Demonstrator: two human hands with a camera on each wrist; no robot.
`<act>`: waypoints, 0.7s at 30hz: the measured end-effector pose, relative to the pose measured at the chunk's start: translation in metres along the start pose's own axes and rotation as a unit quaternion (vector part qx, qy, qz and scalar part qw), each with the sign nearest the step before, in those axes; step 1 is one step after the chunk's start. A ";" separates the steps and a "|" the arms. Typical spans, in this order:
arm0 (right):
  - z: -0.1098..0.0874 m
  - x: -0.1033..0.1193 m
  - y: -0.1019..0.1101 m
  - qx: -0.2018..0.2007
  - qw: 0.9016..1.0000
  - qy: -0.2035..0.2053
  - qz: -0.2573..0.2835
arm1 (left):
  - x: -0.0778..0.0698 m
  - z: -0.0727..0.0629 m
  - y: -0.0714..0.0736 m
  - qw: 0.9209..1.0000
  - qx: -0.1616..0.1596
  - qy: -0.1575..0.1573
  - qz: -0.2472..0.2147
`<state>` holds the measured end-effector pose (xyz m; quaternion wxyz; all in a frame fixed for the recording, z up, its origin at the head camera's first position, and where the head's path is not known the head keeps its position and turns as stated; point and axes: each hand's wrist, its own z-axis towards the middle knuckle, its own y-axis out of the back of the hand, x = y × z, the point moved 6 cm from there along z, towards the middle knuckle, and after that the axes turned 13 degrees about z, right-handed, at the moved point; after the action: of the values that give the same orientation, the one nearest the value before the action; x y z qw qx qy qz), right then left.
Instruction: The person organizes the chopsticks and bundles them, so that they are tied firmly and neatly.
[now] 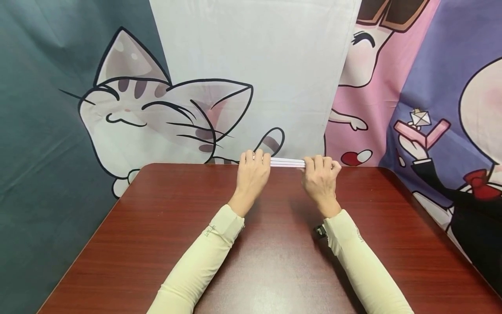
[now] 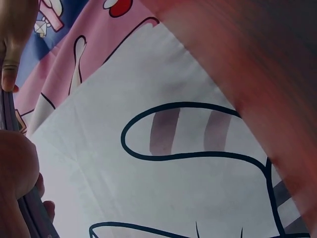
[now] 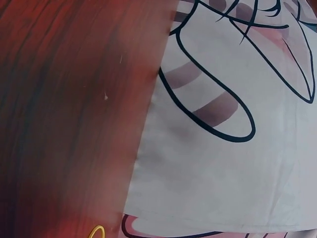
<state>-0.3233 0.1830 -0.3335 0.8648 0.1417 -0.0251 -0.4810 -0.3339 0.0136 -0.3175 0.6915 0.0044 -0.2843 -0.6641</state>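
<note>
Both hands hold a long, narrow white bar point(image 1: 287, 162) level at the far edge of the table. Thin lengthwise lines run along it, and its exact kind cannot be told. My left hand point(image 1: 254, 176) grips its left part, fingers curled over it. At the other end, the right hand point(image 1: 320, 179) grips it in the same way. In the left wrist view the bar point(image 2: 35, 215) looks dark grey and ridged, between the left hand point(image 2: 19, 163) and the right hand point(image 2: 17, 39). Neither hand shows in the right wrist view.
The reddish-brown wooden table point(image 1: 274, 261) has rounded far corners. Behind it hangs a cloth backdrop point(image 1: 255, 43) printed with cartoon figures. A small dark device point(image 1: 320, 231) sits by the right cuff. A yellow loop point(image 3: 97, 231) shows at the bottom of the right wrist view.
</note>
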 end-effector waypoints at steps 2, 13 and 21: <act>0.001 0.000 0.000 0.001 1.000 -0.001 0.006 | 0.000 0.001 0.000 1.000 0.000 0.004 0.001; 0.003 0.001 0.000 -0.021 1.000 0.004 -0.001 | -0.001 0.001 -0.002 1.000 0.004 -0.001 0.011; 0.002 0.000 0.000 -0.019 1.000 0.004 0.006 | 0.001 -0.001 -0.001 1.000 -0.014 0.006 0.015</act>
<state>-0.3235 0.1827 -0.3314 0.8705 0.1275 -0.0133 -0.4751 -0.3342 0.0125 -0.3179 0.7030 -0.0057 -0.2714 -0.6574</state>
